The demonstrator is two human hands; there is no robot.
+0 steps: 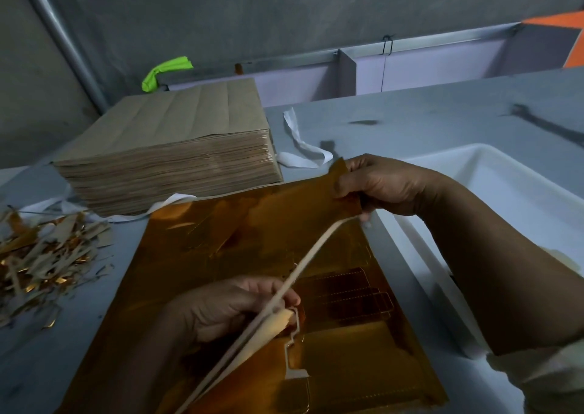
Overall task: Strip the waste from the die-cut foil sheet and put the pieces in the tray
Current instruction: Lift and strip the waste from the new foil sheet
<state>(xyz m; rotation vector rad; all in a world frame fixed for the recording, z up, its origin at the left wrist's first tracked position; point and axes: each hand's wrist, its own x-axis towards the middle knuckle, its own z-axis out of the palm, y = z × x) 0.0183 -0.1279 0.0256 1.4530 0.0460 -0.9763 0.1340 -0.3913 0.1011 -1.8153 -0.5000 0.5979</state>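
On the bench [410, 113], gold foil sheet [252, 239] lies flat, right hand [385, 186] fingers pinching its far corner, left hand [234, 309] fingers gripping a half-peeled waste strip [316, 249]; scrap pile [41, 255] at left suggests stripping is underway, and the visible part of the white tray [493, 173] holds no pieces.

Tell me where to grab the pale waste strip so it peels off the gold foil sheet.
Grip the pale waste strip at its lifted far end, coming from the right beside the right hand. That end is already clear of the gold foil sheet, while the near end looks attached by the left hand.
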